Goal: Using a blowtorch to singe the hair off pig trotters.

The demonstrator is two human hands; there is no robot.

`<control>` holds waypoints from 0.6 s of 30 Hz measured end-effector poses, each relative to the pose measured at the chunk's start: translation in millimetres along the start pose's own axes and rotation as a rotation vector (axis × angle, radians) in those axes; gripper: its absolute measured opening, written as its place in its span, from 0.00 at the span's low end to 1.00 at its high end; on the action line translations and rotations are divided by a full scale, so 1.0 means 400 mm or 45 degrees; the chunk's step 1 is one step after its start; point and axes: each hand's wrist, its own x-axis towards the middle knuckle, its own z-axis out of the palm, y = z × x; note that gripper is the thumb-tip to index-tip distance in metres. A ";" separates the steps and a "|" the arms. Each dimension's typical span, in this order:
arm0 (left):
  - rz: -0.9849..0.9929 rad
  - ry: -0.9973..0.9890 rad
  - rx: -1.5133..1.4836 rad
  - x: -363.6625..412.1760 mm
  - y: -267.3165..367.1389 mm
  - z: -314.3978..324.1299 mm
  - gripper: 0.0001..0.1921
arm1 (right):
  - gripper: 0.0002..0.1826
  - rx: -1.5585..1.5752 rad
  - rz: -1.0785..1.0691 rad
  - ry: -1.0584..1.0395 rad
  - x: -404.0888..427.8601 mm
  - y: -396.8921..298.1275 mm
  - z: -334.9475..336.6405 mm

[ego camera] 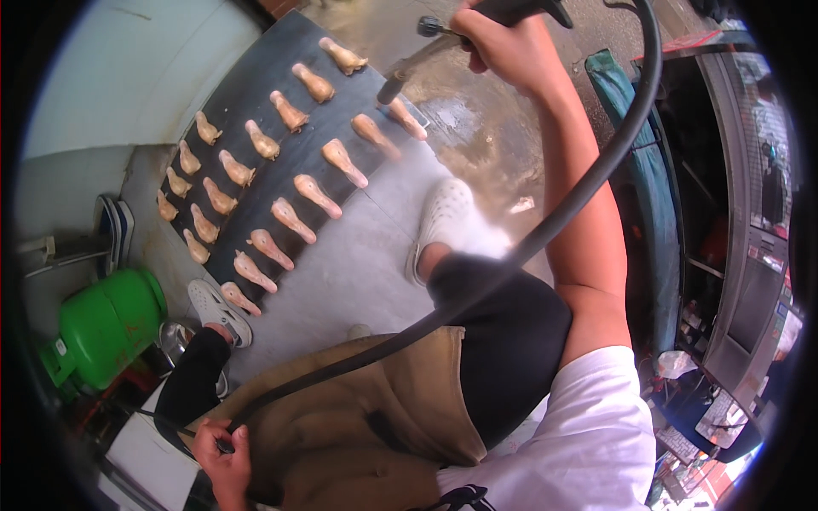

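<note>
My right hand (pixel 505 45) grips a gas torch (pixel 425 59) with a black handle, a knob and a metal tube. Its nozzle points down at the near right corner of a dark board (pixel 262 185), just above one raw chicken drumstick (pixel 409 119). Several more drumsticks (pixel 312 195) lie on the board in two long rows, apart from one another. A thick black hose (pixel 486 284) curves from the torch side across my lap. Low on the left, my left hand (pixel 220 453) is closed around the hose; a small black piece shows between its fingers.
A green gas cylinder (pixel 108 329) stands at the left by a metal bowl (pixel 176 338). My white clogs (pixel 447 223) flank the board on the grey floor. To the right are a rolled teal cloth (pixel 645 191) and a metal-framed cabinet (pixel 735 223).
</note>
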 end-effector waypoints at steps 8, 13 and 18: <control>-0.170 0.027 -0.030 0.003 0.021 -0.007 0.08 | 0.17 -0.220 -0.225 -0.040 0.030 0.004 0.010; -0.029 -0.011 -0.090 0.018 0.004 -0.010 0.08 | 0.17 -0.226 -0.290 -0.004 0.025 0.004 0.008; -0.187 0.032 -0.028 0.013 0.019 -0.011 0.08 | 0.17 -0.205 -0.220 -0.034 0.013 -0.021 0.006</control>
